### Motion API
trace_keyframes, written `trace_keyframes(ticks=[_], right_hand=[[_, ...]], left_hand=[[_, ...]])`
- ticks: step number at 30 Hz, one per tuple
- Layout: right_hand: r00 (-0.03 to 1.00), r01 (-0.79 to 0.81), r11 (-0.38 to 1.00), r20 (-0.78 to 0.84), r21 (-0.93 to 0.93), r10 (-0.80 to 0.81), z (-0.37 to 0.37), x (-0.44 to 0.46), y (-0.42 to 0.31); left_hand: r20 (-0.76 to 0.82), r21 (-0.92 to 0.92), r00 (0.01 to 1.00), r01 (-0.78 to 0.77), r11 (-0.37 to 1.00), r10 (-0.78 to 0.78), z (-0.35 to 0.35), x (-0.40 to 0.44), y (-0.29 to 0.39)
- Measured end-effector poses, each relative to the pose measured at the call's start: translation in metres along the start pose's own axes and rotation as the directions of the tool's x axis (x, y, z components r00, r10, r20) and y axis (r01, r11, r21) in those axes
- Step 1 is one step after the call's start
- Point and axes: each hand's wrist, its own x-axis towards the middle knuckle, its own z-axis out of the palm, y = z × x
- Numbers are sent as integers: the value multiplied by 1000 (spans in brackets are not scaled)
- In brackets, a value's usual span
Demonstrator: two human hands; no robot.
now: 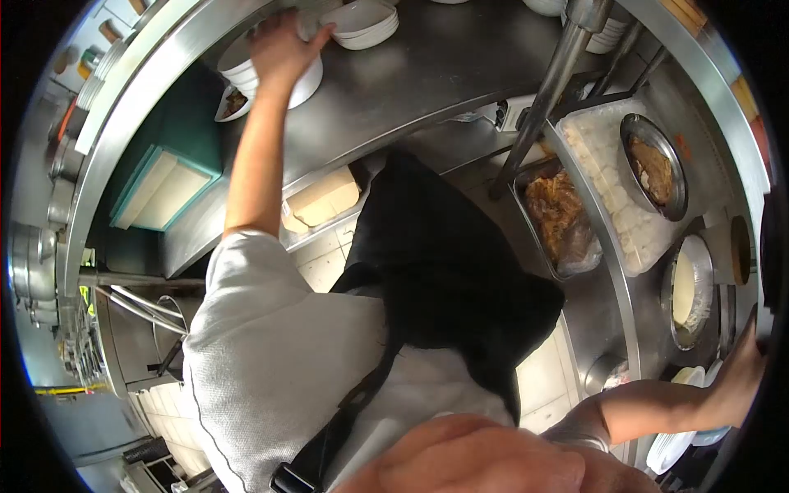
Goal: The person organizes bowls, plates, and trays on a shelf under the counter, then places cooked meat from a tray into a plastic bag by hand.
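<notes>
My left hand reaches out over the counter at the top left, thumb spread from the fingers. It lies over a group of white bowls, and whether it touches them is unclear. Beside it stands a stack of white rectangular dishes. A small white dish with dark food sits below the hand. At the far right, my right hand is raised by a shelf's metal edge. Its fingers run into the dark rim of the view, so their pose is hidden.
A teal box stands on the left of the steel counter. Under-shelves at right hold a tray of marinated meat, a large clear bag with pale pieces, and metal bowls. A steel post rises between.
</notes>
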Motion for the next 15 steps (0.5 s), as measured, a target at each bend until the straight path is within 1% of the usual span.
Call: trace_keyframes(ticks=[1, 2, 3, 5, 6, 8, 9, 11, 12, 14, 15], right_hand=[[1000, -9, 1000, -3, 11, 9, -4, -1, -3], [1000, -15, 999, -7, 28, 15, -7, -2, -7], [1000, -18, 999, -10, 36, 18, -10, -2, -9], [1000, -18, 998, -17, 57, 19, -14, -4, -15], [1000, -22, 998, -17, 66, 23, -16, -4, -16], [999, -27, 996, -25, 84, 29, -17, -3, -17], [999, -17, 996, -34, 86, 20, -19, -3, -19], [999, 1, 994, -53, 105, 4, -22, 1, -25], [998, 13, 993, -65, 116, -5, -27, 5, -30], [995, 38, 990, -94, 134, -26, -36, 13, -42], [993, 54, 988, -112, 144, -38, -39, 18, -46]], left_hand=[[273, 74, 959, 53, 996, -71, 2, -3, -21], [519, 157, 841, 84, 984, -155, 5, -7, -35], [517, 159, 841, 86, 984, -157, 11, -11, -45], [518, 107, 854, 3, 994, -58, 21, -16, -56], [513, 107, 856, 3, 994, -58, 16, -14, -54], [575, 108, 817, -14, 994, -51, 7, -13, -48], [572, 117, 818, -10, 993, -59, 3, -14, -46], [530, 59, 848, -35, 998, -1, -10, -19, -37], [532, 62, 847, -36, 997, -3, -19, -21, -30], [480, 26, 877, -37, 999, 20, -32, -26, -11], [377, -51, 924, -47, 998, 63, -31, -33, -6]])
